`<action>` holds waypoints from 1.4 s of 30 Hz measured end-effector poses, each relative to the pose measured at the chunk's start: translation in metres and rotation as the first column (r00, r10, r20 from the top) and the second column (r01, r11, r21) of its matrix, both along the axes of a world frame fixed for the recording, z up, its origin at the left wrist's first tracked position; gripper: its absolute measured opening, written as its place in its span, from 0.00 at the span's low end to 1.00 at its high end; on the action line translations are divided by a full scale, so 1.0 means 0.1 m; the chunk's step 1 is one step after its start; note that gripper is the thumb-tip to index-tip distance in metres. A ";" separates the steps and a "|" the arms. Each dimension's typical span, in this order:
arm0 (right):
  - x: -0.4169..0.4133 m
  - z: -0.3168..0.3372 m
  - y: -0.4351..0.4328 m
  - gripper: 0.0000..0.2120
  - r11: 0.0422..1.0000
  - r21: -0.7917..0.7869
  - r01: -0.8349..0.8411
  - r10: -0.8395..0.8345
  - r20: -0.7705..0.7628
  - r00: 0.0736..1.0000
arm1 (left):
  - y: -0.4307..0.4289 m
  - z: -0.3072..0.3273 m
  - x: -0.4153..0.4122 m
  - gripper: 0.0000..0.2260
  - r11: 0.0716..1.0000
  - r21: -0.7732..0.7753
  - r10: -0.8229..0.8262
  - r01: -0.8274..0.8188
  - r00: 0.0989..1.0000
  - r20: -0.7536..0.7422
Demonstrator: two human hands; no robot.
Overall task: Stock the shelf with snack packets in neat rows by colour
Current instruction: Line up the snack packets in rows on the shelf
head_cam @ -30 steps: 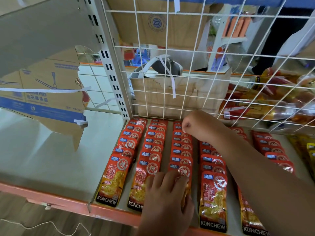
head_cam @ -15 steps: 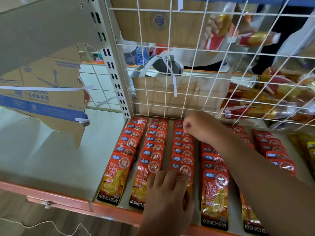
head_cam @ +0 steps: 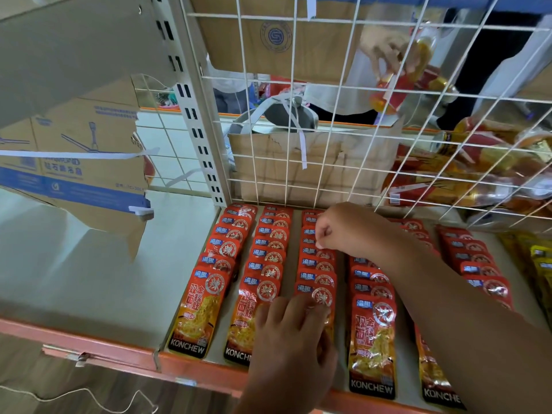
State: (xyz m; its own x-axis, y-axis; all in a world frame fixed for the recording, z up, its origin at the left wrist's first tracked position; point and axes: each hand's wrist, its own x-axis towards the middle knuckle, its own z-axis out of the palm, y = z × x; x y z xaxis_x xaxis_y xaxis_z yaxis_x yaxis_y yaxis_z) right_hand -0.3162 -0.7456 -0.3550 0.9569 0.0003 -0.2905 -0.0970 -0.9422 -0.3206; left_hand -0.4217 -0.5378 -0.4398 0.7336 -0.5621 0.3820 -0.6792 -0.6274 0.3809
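Red foil everywhere on this shelf [head_cam: 89, 279]: the red packets [head_cam: 268, 264] lie flat in overlapping rows running from the orange front lip back to the wire grid [head_cam: 286, 144], with yellow packets [head_cam: 537, 264] starting at the far right.

All the action is on the third row [head_cam: 318, 276]. The left hand [head_cam: 294, 348] lies on top of the front packet [head_cam: 310, 289], fingers fairly straight and spread, pressing it down and gripping nothing. The right hand [head_cam: 340, 231] reaches across to the back half of that row, fingers curled in tight, thumb and forefinger apparently nipping the top edge of the mid-row packet [head_cam: 308, 242]. The exact contact is small and hard to read.

By the look of it, this is a tidy-up: one hand anchors the front while the other squares the overlap.

These pouches look light, thin and soft-bodied, with glossy film that should slide easily over its neighbours. So one nudge could shunt the whole fan sideways. The flat sealed strip at the top is the best place to pinch; squeezing the filled middle risks crushing the snack inside.

Behind the grid, another person's hand [head_cam: 385, 52] holds a red and gold pack.
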 end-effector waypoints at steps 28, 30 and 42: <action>-0.13 0.09 0.12 0.04 1.000 0.005 0.000 0.000 -0.007 1.000 | 0.01 0.01 -0.01 0.15 0.999 -0.041 -0.002 0.004 0.999 0.047; -0.16 0.09 0.12 0.04 1.000 0.009 -0.019 0.019 -0.020 1.000 | 0.01 0.02 -0.01 0.14 0.999 -0.037 -0.004 0.006 0.999 0.048; -0.23 0.03 0.16 0.03 0.999 0.007 -0.049 0.049 0.001 0.999 | 0.00 0.03 -0.01 0.12 0.999 -0.047 -0.006 0.010 0.998 0.070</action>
